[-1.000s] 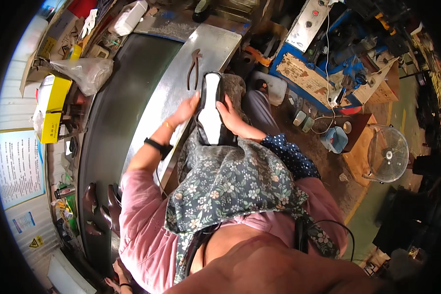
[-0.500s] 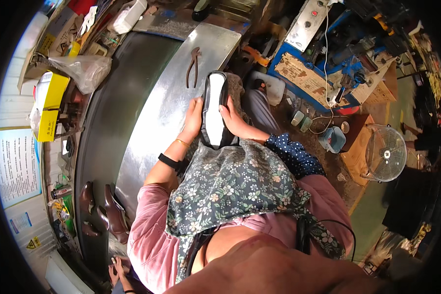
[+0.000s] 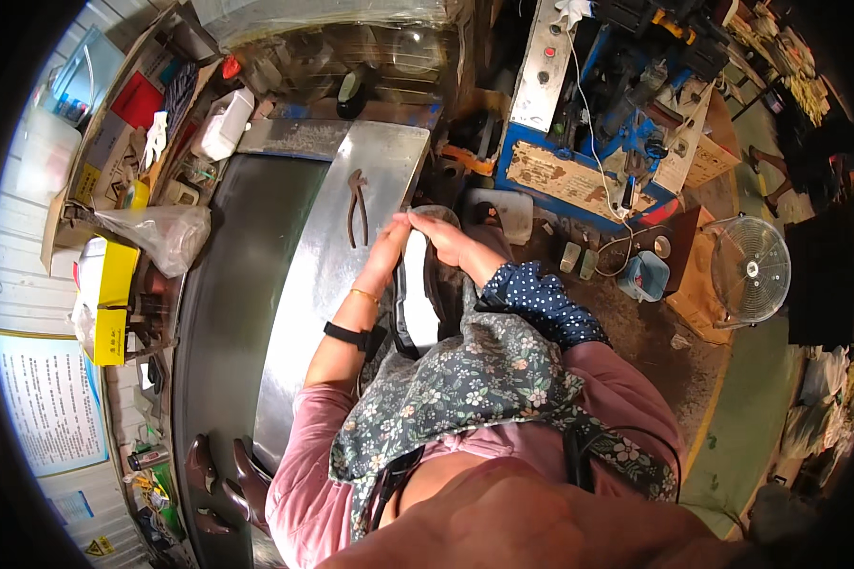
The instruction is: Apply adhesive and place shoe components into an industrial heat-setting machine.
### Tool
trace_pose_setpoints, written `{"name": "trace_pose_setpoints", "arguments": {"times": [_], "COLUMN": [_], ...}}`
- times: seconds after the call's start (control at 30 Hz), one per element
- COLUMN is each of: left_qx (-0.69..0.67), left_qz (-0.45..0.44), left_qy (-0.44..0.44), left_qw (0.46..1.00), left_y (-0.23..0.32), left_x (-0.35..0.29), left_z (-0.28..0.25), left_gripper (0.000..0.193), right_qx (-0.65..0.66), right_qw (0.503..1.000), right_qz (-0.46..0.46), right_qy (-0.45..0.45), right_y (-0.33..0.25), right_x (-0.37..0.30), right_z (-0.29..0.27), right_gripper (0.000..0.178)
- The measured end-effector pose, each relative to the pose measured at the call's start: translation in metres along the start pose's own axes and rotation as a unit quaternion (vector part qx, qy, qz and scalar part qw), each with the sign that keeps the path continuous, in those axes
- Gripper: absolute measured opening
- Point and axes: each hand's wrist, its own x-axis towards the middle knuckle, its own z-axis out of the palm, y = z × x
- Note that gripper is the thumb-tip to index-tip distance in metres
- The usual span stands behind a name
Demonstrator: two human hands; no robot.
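Metal worktop flanks both hands cupping a shoe.

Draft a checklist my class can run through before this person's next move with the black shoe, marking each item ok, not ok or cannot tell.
1. Left hand and right hand at the shoe: ok, meeting around its far end.
2. White underside facing up: ok.
3. Far end fully in view: not ok, the hands partly cover it.
4. Firm support beneath the shoe: cannot tell, hidden.
5. Pliers apart from the hands: ok, lying on the metal bench.
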Motion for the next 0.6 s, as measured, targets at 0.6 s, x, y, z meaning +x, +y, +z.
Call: {"name": "trace_pose_setpoints", "arguments": {"times": [0.6], "left_qx": [-0.016], "left_qz": [-0.02], "left_qy": [-0.016], "left_qw": [1.0], "left_y": [-0.025], "left_x": [0.011], "left_z": [-0.004], "left_gripper": [0.037], "right_qx": [-0.278], "right_qw": [0.926], "right_qz": [-0.219], "right_qy": [0.132], "right_y": [0.027], "right_x": [-0.004], "right_z": [-0.007], "right_gripper": [0.031]}}
